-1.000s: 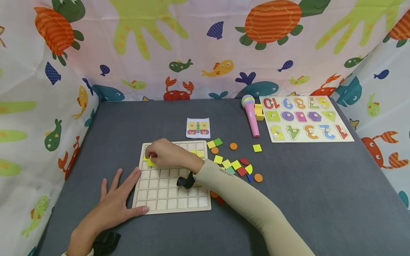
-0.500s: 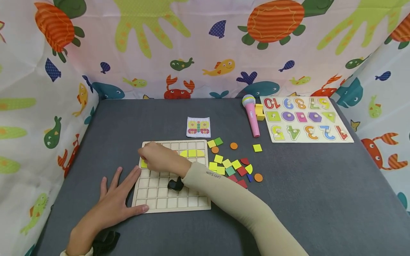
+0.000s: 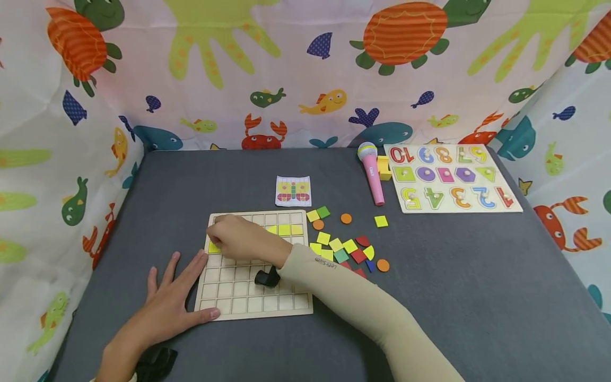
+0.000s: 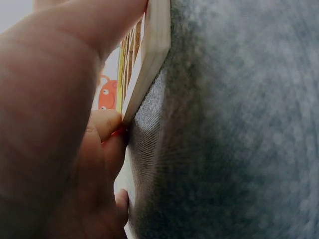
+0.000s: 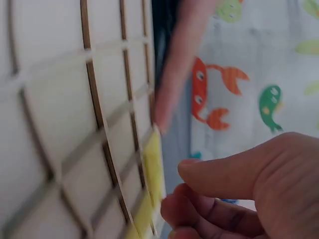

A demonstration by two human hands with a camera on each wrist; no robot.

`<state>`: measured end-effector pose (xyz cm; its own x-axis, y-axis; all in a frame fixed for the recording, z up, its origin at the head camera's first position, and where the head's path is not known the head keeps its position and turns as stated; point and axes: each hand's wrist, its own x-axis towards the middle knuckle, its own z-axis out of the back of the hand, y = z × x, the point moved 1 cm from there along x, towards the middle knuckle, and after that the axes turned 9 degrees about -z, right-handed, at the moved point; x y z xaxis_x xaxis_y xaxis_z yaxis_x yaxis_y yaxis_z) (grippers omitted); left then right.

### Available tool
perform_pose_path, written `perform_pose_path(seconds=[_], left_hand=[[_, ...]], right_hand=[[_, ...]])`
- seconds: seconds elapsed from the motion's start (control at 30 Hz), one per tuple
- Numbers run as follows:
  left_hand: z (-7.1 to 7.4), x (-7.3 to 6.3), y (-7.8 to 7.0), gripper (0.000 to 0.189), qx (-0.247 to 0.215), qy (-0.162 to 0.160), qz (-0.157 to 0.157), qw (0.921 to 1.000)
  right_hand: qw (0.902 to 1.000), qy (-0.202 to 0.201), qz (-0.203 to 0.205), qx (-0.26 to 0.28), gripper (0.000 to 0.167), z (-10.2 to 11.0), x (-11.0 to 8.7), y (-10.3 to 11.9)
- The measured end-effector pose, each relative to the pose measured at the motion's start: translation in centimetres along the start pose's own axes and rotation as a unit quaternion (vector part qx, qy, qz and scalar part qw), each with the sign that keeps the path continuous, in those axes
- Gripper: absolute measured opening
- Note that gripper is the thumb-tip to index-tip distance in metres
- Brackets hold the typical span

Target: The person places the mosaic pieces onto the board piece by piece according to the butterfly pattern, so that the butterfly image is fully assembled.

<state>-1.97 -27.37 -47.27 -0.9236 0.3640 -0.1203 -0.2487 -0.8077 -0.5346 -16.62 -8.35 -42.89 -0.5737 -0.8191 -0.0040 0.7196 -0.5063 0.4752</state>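
A wooden grid board (image 3: 253,305) lies on the grey table. My left hand (image 3: 172,300) rests with spread fingers at its left edge, the thumb on the near left corner. Over the upper left of the board, my right hand (image 3: 243,239) has curled fingers, the fingertips close to the cells there. In the right wrist view a gap shows between thumb (image 5: 214,174) and forefinger, with nothing pinched in it. Yellow tiles (image 5: 154,167) sit in edge cells right beside those fingertips. More yellow tiles (image 3: 284,229) fill cells at the upper right; the right hand hides cells between.
Loose tiles (image 3: 350,246) in yellow, red, green, orange and blue lie right of the board. A butterfly pattern card (image 3: 293,192) lies behind it. Farther right are a pink toy microphone (image 3: 371,172), yellow blocks (image 3: 384,168) and a number puzzle board (image 3: 506,180). A printed curtain surrounds the table.
My right hand has shifted left and toward the board's left edge; a bright yellow tile under its fingertips earlier now sits near that edge. The left hand stays in place.
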Motion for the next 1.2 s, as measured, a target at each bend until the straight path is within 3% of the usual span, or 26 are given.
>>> perform_pose_path(seconds=[0.33, 0.47, 0.63, 0.8, 1.2], left_hand=[[-0.2, 0.0, 0.1, 0.121, 0.004, 0.007, 0.013, 0.9999], [-0.1, 0.0, -0.1, 0.122, 0.002, 0.009, 0.016, 0.9998], [0.0, 0.0, -0.1, 0.122, 0.001, 0.009, 0.015, 0.9998], [0.0, 0.0, 0.1, 0.121, 0.002, 0.012, 0.016, 0.9998], [-0.3, 0.1, 0.0, 0.122, 0.002, 0.013, 0.021, 0.9997]], right_hand=[[0.9965, -0.041, -0.037, 0.063, 0.01, 4.4, -6.6, -6.3], [0.9939, -0.054, -0.065, 0.071, 0.009, 5.8, -9.8, -8.8], [0.9868, -0.041, -0.126, 0.093, 0.013, 6.9, -12.6, -11.3], [0.9809, -0.021, -0.16, 0.109, 0.012, 6.5, -13.6, -13.3], [0.9796, -0.016, -0.163, 0.117, 0.009, 5.5, -14.0, -14.4]])
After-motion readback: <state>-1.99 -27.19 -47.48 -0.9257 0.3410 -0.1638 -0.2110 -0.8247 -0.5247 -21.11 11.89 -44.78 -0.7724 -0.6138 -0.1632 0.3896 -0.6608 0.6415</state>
